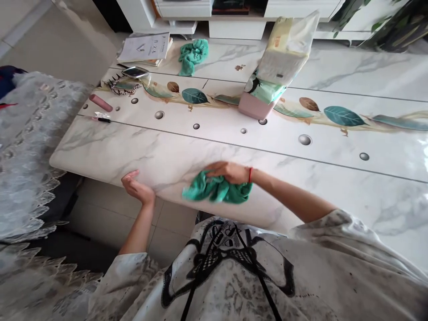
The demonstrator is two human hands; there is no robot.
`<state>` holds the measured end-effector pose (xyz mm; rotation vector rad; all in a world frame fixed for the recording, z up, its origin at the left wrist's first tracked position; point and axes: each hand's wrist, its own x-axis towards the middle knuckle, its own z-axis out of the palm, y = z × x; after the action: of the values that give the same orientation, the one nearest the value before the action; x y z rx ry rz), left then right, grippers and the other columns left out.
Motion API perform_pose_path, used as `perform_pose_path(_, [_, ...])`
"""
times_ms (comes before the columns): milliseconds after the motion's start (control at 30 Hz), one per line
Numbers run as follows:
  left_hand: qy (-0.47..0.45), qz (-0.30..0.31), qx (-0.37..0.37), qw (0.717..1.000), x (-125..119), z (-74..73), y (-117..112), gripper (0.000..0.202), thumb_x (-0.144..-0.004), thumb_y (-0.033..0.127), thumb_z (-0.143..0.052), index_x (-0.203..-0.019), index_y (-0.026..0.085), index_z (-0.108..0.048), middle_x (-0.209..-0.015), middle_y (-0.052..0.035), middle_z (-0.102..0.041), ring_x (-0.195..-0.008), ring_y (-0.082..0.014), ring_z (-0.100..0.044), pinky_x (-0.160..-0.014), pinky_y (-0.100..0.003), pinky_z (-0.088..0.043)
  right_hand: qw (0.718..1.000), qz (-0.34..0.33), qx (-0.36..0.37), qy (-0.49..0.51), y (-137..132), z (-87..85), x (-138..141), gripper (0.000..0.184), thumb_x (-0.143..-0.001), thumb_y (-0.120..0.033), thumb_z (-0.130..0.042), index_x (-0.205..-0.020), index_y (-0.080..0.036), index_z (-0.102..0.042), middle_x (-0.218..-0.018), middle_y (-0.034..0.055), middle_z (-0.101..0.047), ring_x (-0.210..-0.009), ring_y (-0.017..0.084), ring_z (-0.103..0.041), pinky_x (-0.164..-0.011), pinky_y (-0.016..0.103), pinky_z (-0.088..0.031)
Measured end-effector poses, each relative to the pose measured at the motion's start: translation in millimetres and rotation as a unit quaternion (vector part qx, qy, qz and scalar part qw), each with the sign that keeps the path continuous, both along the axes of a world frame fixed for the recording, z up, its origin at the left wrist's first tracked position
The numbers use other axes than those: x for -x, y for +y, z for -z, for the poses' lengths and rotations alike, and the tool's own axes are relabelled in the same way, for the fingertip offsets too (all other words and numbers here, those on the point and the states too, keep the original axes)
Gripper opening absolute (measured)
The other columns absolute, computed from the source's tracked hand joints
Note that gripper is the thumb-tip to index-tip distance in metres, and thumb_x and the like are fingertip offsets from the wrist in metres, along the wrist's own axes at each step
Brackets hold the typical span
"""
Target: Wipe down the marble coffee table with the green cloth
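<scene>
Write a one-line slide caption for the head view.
Right hand on a bunched green cloth by the near edge of a marble-patterned table, left hand empty at that edge.

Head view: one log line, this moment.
right hand: on green cloth | left hand: at near edge of table | second green cloth: beside paper stack

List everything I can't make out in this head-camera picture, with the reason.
All in the head view:
- Palm of the right hand: turned away, hidden by the back of the hand, so whether it grips or only presses is unclear.
- Table beneath the held green cloth: covered by it.
- Left end of that cloth: blurred.
- Fine print on the papers: too small.
- Plant: cut off by the picture's edge.
</scene>
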<state>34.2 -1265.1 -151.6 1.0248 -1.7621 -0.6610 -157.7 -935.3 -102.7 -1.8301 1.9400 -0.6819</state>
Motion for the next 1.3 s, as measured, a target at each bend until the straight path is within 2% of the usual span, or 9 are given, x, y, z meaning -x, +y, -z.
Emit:
perform_pose_path(133, [0.005,-0.003,-0.007,1.0,0.5,1.1,-3.2,0.033,-0.098,0.035,-0.026,-0.088,0.023,-0.055,-0.103,-0.013,-0.075,-0.108,-0.026,-0.068,-0.109,-0.046,-0.051,0.969,0.235,-0.04,0.062,1.5,-19.4,106.1,0.079,-0.082,0.004,-0.04,-0.153,-0.015,-0.068,-0.164,0.0083,-0.057,-0.155,0.023,-0.053,-0.134,0.046,-0.041])
perform_pose_path(233, [0.017,-0.007,0.011,1.0,3.5,-4.8,-4.9,0.032,-0.098,0.035,-0.027,-0.091,0.022,-0.056,-0.105,-0.0162,-0.073,-0.111,-0.028,-0.068,-0.111,-0.05,-0.051,0.941,0.32,-0.061,0.094,-1.4,-27.3,125.3,0.073,-0.09,-0.002,-0.043,-0.159,-0.014,-0.062,-0.168,0.0105,-0.052,-0.157,0.026,-0.051,-0.134,0.048,-0.041])
perform_pose_path(367, [-0.008,0.233,0.159,0.959,2.1,-37.8,59.9,0.038,-0.103,0.037,-0.044,-0.127,0.014,-0.062,-0.139,-0.024,-0.065,-0.141,-0.034,-0.059,-0.125,-0.059,-0.044,0.961,0.256,-0.056,0.084,28.0,-16.8,38.8,0.064,-0.095,-0.009,-0.051,-0.156,-0.013,-0.065,-0.169,0.0152,-0.05,-0.159,0.03,-0.049,-0.133,0.05,-0.043])
perform_pose_path(467, [-0.121,0.562,0.226,0.787,-18.1,-55.3,162.1,0.059,-0.11,0.054,-0.044,-0.163,0.029,-0.048,-0.166,-0.0187,-0.05,-0.167,-0.0378,-0.031,-0.132,-0.07,-0.035,0.976,0.203,0.015,0.076,78.9,1.3,-73.6,0.054,-0.099,-0.015,-0.056,-0.151,-0.016,-0.071,-0.165,0.0164,-0.054,-0.157,0.03,-0.051,-0.132,0.052,-0.047])
perform_pose_path(600, [-0.208,0.709,0.2,0.643,-49.3,-39.7,264.5,0.104,-0.094,0.076,-0.063,-0.178,0.041,-0.014,-0.182,-0.0129,-0.023,-0.172,-0.0399,-0.011,-0.135,-0.071,-0.034,0.957,0.264,0.062,0.101,140.1,19.3,-176.0,0.05,-0.103,-0.017,-0.057,-0.151,-0.02,-0.07,-0.156,0.0179,-0.062,-0.155,0.03,-0.054,-0.126,0.055,-0.054])
perform_pose_path(700, [-0.229,0.719,0.159,0.637,-22.0,-23.9,290.3,0.109,-0.092,0.065,-0.076,-0.179,0.033,-0.017,-0.182,-0.0179,-0.017,-0.17,-0.044,-0.012,-0.136,-0.071,-0.032,0.96,0.254,0.046,0.106,158.8,22.3,-160.1,0.05,-0.103,-0.019,-0.057,-0.152,-0.018,-0.07,-0.155,0.0186,-0.063,-0.156,0.031,-0.053,-0.127,0.056,-0.053])
perform_pose_path(900, [-0.284,0.633,0.165,0.7,145.6,-41.9,321.7,0.072,-0.101,0.033,-0.073,-0.167,0.015,-0.048,-0.179,-0.0279,-0.024,-0.168,-0.0547,-0.013,-0.129,-0.083,-0.022,0.938,0.316,-0.047,0.133,157.4,-5.0,19.1,0.05,-0.103,-0.023,-0.058,-0.151,-0.027,-0.069,-0.163,0.012,-0.057,-0.158,0.039,-0.041,-0.132,0.069,-0.032])
perform_pose_path(1033, [-0.257,0.609,0.157,0.733,217.6,-60.9,309.4,0.057,-0.105,0.023,-0.061,-0.16,0.01,-0.051,-0.164,-0.0285,-0.048,-0.158,-0.0414,-0.046,-0.128,-0.064,-0.038,0.879,0.451,-0.039,0.146,168.2,-16.4,94.7,0.057,-0.104,-0.038,-0.059,-0.159,-0.022,-0.058,-0.157,0.0167,-0.056,-0.146,0.039,-0.049,-0.122,0.064,-0.043])
perform_pose_path(1300, [-0.354,0.648,0.084,0.669,203.1,-109.5,261.4,0.028,-0.077,0.014,-0.085,-0.097,0.016,-0.066,-0.1,-0.0091,-0.069,-0.101,-0.0269,-0.065,-0.09,-0.038,-0.053,0.894,0.447,-0.006,0.012,181.5,-29.9,36.8,0.053,-0.074,-0.028,-0.067,-0.124,-0.01,-0.062,-0.118,0.0178,-0.069,-0.101,0.031,-0.065,-0.089,0.045,-0.058])
